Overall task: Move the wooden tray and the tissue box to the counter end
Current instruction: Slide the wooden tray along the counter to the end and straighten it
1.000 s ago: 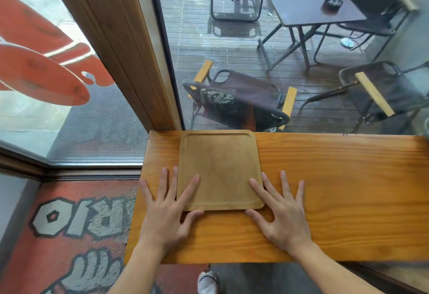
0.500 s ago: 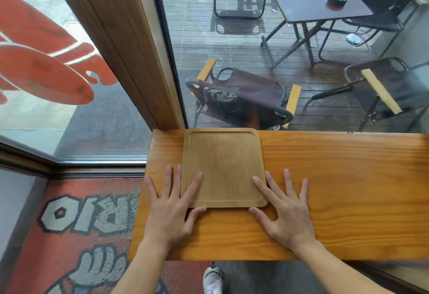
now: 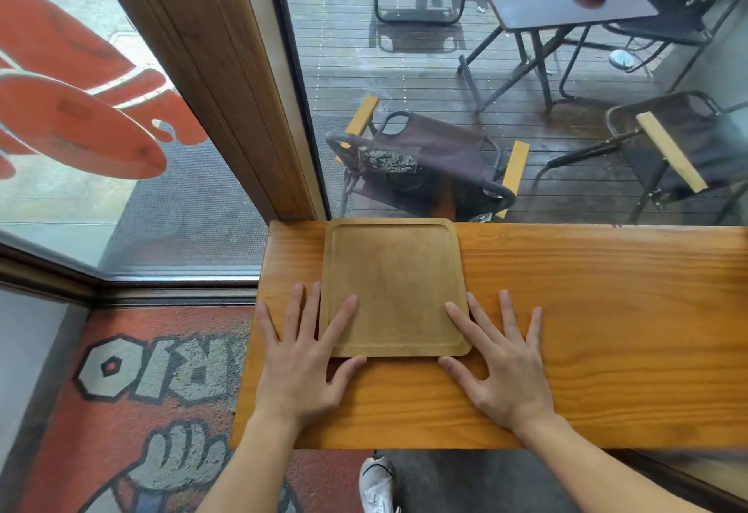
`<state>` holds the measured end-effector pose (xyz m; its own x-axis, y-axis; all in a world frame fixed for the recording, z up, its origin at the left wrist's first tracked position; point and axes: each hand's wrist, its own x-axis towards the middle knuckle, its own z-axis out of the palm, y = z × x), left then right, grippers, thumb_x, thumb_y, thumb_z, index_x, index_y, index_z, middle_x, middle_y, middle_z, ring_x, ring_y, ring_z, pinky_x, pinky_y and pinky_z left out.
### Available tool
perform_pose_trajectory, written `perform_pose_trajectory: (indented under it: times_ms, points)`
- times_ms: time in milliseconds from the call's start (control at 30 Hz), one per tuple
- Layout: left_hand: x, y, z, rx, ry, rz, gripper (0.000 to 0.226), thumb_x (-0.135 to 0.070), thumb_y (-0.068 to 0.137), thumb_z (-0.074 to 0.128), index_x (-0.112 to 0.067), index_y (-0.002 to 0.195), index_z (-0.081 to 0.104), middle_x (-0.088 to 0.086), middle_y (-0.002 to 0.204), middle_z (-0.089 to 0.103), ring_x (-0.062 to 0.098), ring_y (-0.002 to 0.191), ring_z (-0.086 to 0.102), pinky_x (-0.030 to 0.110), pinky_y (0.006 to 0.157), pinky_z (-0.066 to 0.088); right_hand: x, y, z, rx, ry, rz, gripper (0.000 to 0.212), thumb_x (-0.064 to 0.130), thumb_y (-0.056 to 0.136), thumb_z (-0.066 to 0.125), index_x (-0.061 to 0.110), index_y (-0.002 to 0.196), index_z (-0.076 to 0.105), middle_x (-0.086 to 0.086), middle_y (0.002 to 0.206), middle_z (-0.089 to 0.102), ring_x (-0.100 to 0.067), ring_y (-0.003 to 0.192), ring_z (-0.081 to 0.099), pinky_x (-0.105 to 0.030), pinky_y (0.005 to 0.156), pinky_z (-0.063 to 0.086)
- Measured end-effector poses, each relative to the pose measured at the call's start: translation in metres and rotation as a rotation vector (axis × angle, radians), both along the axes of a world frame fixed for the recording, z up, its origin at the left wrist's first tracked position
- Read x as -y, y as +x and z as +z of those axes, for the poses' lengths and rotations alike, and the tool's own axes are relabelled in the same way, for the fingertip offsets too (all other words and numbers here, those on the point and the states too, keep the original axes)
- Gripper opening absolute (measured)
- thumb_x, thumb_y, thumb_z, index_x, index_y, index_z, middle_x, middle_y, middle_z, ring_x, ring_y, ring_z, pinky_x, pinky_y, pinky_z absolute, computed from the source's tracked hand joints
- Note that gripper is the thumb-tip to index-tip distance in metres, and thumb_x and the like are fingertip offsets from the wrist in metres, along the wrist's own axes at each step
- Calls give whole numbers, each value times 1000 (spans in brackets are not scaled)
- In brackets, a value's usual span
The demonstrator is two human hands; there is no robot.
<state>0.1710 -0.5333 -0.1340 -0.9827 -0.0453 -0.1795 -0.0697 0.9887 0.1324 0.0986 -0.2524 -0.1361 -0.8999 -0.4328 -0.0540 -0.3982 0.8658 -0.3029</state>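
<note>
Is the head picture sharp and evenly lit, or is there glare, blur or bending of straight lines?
Head view: soft daylight; faint shadows beside both flat hands, left hand, right hand; square wooden tray sharp; long wooden counter blurs at its right near edge; window post leans from wide-angle distortion.

Wooden tray (image 3: pixel 394 285) on my counter (image 3: pixel 587 330) at frame centre, near its left end, my left hand (image 3: pixel 303 366) at the tray's lower-left corner, my right hand (image 3: pixel 502 366) at its lower-right.

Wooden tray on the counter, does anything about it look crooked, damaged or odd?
Nothing stands out. The wooden tray lies flat and empty near the counter end, roughly square to the edge, both hands flat at its near corners.
</note>
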Motion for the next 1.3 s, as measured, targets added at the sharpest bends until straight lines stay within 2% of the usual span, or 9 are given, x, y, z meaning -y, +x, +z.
perform_pose_trajectory:
  times_ms: [167,400,633,833,1100,1200,1300]
  points:
    - [1,0,-1,-9,-11,-15,80,-74,87,31,-40,156,7,15,165,11,39,153,2,77,111,7,0,-1,-1,1,-20,5,70,75,86,36,47,149,27,8,157,32,-34,151,9,-72,114,2]
    - [1,0,0,-8,-5,-31,75,-74,88,22,-43,155,8,12,165,14,41,152,6,79,109,9,-1,-2,-3,13,-61,-7,68,70,86,39,44,148,30,5,158,33,-28,152,5,-70,115,-2]
    - [2,-1,-1,-37,-5,-46,77,-70,89,30,-39,156,5,12,165,15,42,151,9,80,107,12,-2,-3,-6,28,-79,-13,69,68,86,41,43,148,29,4,158,32,-25,153,2,-68,115,-6]
    - [3,1,-4,-48,-19,-59,70,-67,92,24,-40,156,10,12,164,18,43,151,10,81,107,12,-4,-2,-9,19,-84,-13,68,66,86,43,42,149,30,4,158,31,-25,153,2,-66,116,-7]
    - [0,2,-5,-86,-24,-46,75,-69,88,38,-43,154,17,12,164,19,41,151,11,79,110,8,-6,0,-7,-24,-63,-20,69,62,86,48,39,149,33,2,157,34,-31,152,10,-68,115,-3]
    - [-1,1,8,52,15,-17,76,-71,87,34,-45,154,11,11,166,13,40,152,4,78,110,5,-2,1,12,75,1,-15,69,59,86,50,39,149,32,-1,157,33,-35,151,9,-70,114,-3]
    - [-3,-4,29,247,28,3,76,-73,87,29,-49,153,-3,10,167,1,37,152,-12,79,109,-2,-5,-16,51,368,152,19,70,44,87,55,45,150,23,2,162,21,-34,151,1,-71,114,2]
